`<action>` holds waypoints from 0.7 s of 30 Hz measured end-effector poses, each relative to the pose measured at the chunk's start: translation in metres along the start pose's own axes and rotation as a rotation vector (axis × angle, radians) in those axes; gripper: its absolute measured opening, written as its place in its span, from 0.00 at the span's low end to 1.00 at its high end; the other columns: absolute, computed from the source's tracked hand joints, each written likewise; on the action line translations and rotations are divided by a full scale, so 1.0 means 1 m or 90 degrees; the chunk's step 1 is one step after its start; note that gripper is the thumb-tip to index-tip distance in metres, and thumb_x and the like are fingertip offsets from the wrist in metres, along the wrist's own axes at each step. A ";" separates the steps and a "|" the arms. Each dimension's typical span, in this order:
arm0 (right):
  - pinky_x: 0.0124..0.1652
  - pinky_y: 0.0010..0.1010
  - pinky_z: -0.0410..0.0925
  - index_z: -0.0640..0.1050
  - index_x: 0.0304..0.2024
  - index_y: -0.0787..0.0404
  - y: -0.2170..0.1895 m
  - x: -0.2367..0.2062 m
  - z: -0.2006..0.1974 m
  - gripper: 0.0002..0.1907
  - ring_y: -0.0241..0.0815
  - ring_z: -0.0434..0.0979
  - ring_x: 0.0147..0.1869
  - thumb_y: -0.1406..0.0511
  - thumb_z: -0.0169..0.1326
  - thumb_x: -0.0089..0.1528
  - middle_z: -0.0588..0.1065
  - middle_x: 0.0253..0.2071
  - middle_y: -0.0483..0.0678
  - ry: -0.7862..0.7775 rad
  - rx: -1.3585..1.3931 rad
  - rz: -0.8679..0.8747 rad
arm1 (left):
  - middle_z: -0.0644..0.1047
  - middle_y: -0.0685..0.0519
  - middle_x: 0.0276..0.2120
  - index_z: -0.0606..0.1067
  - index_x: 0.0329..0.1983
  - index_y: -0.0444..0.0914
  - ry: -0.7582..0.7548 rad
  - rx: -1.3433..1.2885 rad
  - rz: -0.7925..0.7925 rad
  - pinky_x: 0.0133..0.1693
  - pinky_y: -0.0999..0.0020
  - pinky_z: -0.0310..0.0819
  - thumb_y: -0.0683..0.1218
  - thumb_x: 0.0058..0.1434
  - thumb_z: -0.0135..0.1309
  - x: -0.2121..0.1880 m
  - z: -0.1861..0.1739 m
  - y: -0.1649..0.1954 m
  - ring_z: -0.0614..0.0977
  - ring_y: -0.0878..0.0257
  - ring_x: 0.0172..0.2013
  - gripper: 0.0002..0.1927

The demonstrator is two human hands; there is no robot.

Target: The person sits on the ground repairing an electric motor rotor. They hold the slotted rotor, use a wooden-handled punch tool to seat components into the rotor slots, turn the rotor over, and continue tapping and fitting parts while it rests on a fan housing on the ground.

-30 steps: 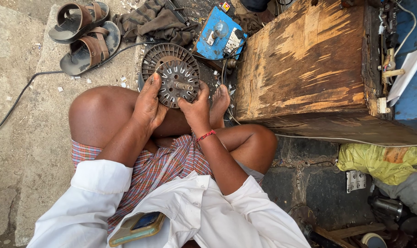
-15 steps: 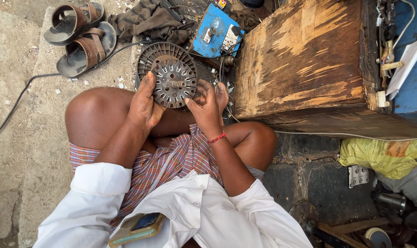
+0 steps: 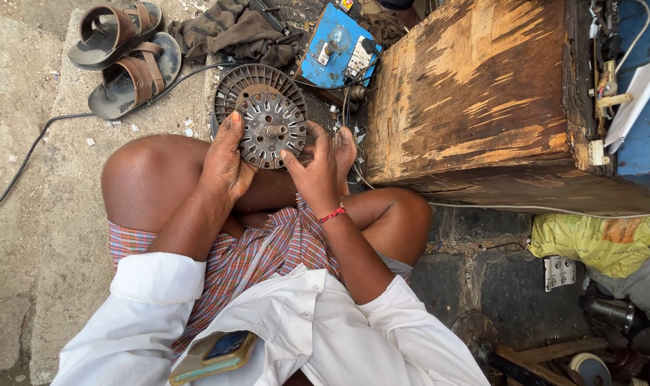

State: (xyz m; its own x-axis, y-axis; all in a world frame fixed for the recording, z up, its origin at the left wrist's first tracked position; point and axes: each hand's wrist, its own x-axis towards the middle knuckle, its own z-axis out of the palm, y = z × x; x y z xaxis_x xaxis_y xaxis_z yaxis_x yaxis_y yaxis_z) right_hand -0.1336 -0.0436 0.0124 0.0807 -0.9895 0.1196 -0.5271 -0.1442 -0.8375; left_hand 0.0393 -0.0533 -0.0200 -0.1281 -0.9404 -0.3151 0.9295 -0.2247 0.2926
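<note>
Both hands are clamped on the round slotted metal disc (image 3: 271,129), left hand (image 3: 226,161) on its near-left rim, right hand (image 3: 318,168) gripping its right edge.

The right hand (image 3: 316,166) has slid further onto the slotted metal disc (image 3: 271,129) — thumb now on its face.

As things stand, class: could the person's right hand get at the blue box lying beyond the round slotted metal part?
Probably yes. The right hand rests on the round metal part, and the blue box lies just beyond it on the ground with nothing between.
</note>
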 end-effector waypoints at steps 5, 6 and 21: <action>0.46 0.28 0.77 0.60 0.69 0.67 0.003 0.001 0.004 0.38 0.42 0.79 0.55 0.65 0.63 0.62 0.67 0.65 0.58 0.005 0.043 0.021 | 0.77 0.49 0.53 0.65 0.63 0.38 -0.010 -0.005 -0.006 0.53 0.57 0.83 0.55 0.71 0.49 -0.001 0.002 0.002 0.83 0.58 0.52 0.23; 0.46 0.28 0.76 0.60 0.69 0.67 0.005 0.000 0.003 0.38 0.42 0.79 0.54 0.65 0.63 0.63 0.68 0.65 0.57 0.007 0.050 0.031 | 0.77 0.49 0.53 0.65 0.63 0.39 -0.008 -0.006 -0.010 0.54 0.57 0.83 0.55 0.71 0.49 -0.002 0.002 0.003 0.83 0.58 0.52 0.23; 0.59 0.38 0.70 0.79 0.53 0.64 -0.018 0.005 -0.016 0.22 0.51 0.76 0.63 0.64 0.67 0.58 0.69 0.63 0.55 -0.018 -0.232 -0.128 | 0.78 0.48 0.53 0.66 0.62 0.38 -0.038 0.001 -0.003 0.53 0.55 0.84 0.55 0.72 0.50 -0.005 0.002 0.002 0.83 0.58 0.52 0.23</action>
State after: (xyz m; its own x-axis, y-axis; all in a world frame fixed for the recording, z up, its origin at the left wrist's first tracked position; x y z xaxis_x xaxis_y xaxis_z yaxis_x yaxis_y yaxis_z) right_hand -0.1369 -0.0457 0.0368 0.2334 -0.9417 0.2423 -0.7629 -0.3318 -0.5549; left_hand 0.0409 -0.0496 -0.0160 -0.1526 -0.9528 -0.2624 0.9281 -0.2295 0.2933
